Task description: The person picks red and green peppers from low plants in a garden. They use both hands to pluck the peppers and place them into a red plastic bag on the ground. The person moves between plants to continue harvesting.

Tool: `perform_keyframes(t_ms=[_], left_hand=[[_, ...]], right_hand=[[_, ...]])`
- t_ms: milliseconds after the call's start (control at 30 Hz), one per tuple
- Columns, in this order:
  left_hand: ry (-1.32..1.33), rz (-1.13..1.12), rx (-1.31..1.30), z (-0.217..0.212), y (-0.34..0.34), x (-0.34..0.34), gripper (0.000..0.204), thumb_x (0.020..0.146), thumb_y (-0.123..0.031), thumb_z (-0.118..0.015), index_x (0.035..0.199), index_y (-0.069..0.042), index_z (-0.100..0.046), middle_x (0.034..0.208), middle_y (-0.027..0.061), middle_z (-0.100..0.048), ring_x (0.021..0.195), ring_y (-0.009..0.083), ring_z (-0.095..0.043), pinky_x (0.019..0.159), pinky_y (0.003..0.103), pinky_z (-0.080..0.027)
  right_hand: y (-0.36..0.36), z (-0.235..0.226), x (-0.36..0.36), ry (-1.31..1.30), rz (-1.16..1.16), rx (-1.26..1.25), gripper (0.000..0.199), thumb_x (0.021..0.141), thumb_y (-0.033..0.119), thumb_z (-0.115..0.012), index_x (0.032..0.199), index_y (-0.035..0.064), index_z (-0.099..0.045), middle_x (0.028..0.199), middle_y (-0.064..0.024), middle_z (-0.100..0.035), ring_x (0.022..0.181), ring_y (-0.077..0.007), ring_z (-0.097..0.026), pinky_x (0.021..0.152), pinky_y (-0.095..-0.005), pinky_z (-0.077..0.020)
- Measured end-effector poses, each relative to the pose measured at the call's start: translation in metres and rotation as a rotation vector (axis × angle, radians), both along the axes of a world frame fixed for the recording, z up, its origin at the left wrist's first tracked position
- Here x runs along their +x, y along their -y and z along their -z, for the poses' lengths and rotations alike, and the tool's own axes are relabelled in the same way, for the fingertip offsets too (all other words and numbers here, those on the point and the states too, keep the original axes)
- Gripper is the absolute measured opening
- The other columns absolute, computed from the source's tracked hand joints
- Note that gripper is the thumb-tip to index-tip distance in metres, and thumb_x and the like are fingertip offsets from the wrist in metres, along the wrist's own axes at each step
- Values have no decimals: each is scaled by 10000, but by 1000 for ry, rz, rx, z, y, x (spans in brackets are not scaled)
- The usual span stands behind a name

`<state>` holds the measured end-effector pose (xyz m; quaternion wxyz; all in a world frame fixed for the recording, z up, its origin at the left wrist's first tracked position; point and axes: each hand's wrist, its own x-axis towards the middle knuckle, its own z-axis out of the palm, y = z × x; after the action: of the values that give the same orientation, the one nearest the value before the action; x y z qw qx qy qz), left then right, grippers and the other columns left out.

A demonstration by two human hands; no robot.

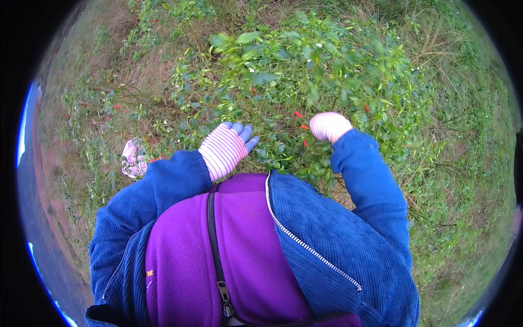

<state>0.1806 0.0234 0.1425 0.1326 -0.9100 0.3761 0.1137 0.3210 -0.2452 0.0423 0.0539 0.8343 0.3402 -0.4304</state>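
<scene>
Both my hands wear pink-and-white striped gloves among the leaves of a chili bush [327,60]. My left hand [227,147] lies over low foliage just in front of my body, its bluish fingers stretched out to the right and holding nothing. Farther right, my right hand [329,126] is curled with its back to me. Its fingers are turned down and hidden, so what they may grip does not show. Close to its left side hang a red chili pepper [298,114] and several more. Another red chili [366,108] hangs to its right.
A pink and white plastic bag [132,159] sits in the plants beside my left sleeve. More chili plants with scattered red fruit grow at the left and far side. Dry grass [150,76] lies between them, and green weeds [463,158] spread on the right.
</scene>
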Motion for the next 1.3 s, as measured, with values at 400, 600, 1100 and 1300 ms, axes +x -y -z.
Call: perform_keyframes(t_ms=[400,600,1100,1300], left_hand=[[10,-155,-31,4,-14,-20,458,851,-148,-477,1306,-122,-525,1252,101,-554,1109,258,-551,979,401,-415],[-90,-256,-114,-3,-18,-24,510,818,-215,-554,1324,-166,-523,1285,71,-556,1147,255,-545,1088,512,-308],[-277,-582,-765,-32,0,9,379,872,-303,-639,1192,-106,-594,963,123,-670,936,298,-642,1129,515,-239],[-277,-454,-563,-33,-2,18,190,866,-246,-634,957,-79,-618,800,116,-651,848,318,-635,1033,491,-361]], right_hand=[[5,45,16,-276,224,109,319,786,284,-704,966,21,-723,856,-166,-705,759,-289,-661,721,-396,-515],[22,22,-33,-226,953,696,149,912,106,-614,1011,13,-674,856,-44,-711,772,-143,-635,740,-281,-488],[-61,-111,-72,567,-62,771,122,853,197,-590,809,83,-598,670,-120,-574,670,-303,-600,615,-436,-475],[-71,-120,-72,448,-8,843,161,882,195,-585,983,70,-581,723,-115,-611,734,-308,-627,675,-418,-489]])
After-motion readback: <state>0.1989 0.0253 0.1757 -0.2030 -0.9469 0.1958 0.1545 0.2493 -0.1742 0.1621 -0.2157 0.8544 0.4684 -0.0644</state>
